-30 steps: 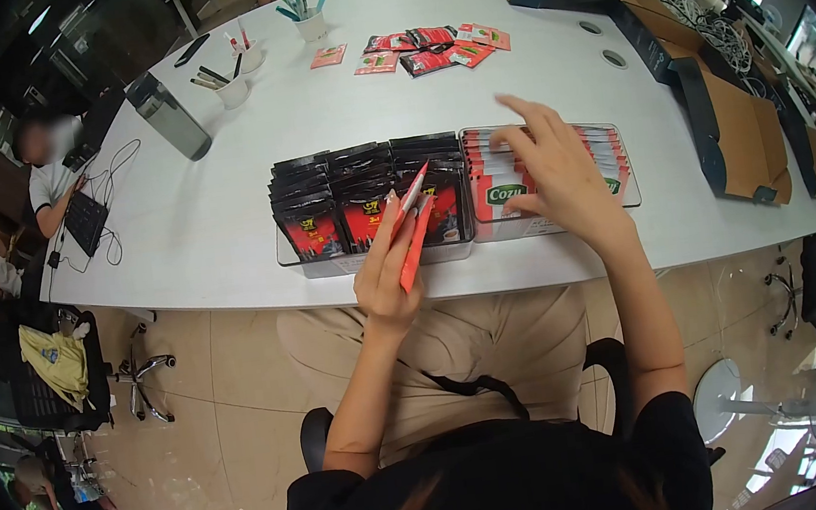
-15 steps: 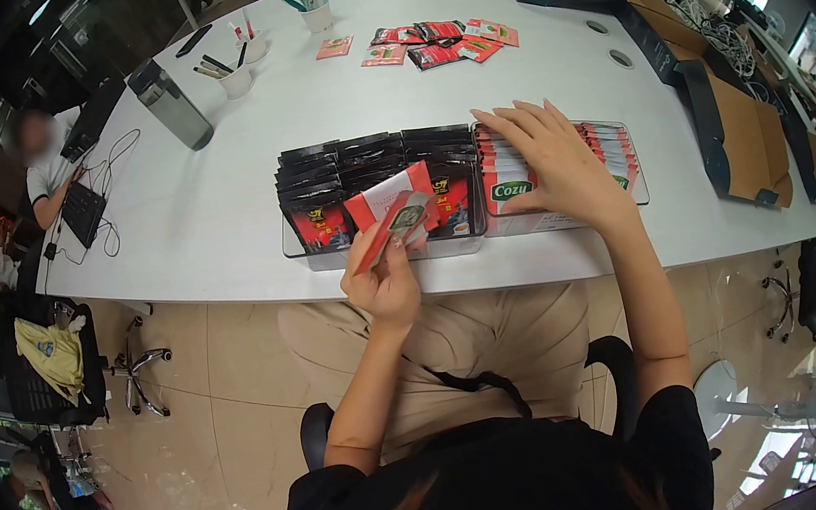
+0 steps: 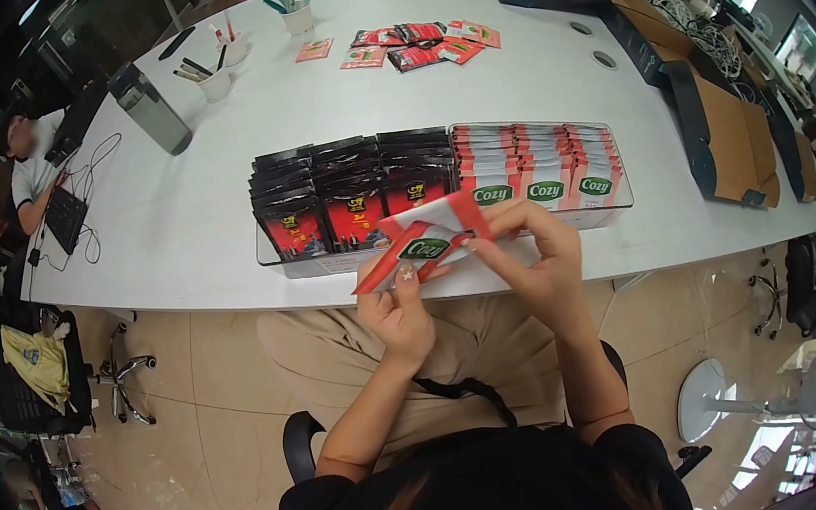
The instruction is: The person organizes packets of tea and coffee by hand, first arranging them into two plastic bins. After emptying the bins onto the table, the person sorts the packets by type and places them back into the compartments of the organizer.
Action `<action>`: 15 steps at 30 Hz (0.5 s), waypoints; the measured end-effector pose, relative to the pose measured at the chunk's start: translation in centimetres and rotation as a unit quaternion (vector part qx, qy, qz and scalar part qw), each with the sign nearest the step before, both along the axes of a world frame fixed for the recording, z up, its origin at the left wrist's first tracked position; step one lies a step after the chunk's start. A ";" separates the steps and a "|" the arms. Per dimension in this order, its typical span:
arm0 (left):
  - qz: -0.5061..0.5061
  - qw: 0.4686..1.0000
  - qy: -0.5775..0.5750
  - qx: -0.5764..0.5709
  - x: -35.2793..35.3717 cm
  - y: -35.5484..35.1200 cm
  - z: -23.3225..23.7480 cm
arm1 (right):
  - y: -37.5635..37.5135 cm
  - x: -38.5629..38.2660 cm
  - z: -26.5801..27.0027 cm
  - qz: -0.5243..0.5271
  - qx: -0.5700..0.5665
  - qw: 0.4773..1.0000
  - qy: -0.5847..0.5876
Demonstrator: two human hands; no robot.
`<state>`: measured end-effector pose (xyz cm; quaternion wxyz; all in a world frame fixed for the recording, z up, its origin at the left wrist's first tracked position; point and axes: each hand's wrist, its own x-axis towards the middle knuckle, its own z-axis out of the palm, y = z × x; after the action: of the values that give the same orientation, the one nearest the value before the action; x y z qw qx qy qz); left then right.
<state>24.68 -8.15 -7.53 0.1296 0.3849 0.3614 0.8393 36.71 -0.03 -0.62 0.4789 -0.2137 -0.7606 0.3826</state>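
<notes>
Left hand (image 3: 399,318) and right hand (image 3: 537,258) each pinch the red-and-white Cozy packets (image 3: 424,246) between thumb and fingers, holding them above the table's near edge, before the clear bin of black packets (image 3: 355,206)

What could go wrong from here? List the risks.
The overlapping Cozy packets, pinched between left hand and right hand, might slip apart. Held near the table's front edge, a dropped one could land on the lap or floor. A careless sweep could also disturb the closely stacked black packets just beyond.
</notes>
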 end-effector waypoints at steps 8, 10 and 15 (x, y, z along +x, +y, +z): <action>0.023 0.989 0.148 0.007 -2.8 1.0 -2.0 | 5.6 5.4 1.5 -0.221 0.031 0.965 0.136; 0.045 0.982 0.184 -0.015 -2.7 1.2 -2.0 | 6.7 6.4 2.9 -0.194 0.155 0.968 -0.028; 0.080 0.975 0.202 -0.050 -2.7 1.2 -1.0 | 8.6 5.5 3.4 -0.031 0.278 0.923 -0.264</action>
<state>22.02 -6.93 -8.56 0.0059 0.5093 0.4513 0.7328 42.22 8.55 2.76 0.3129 -0.1890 -0.9281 0.0708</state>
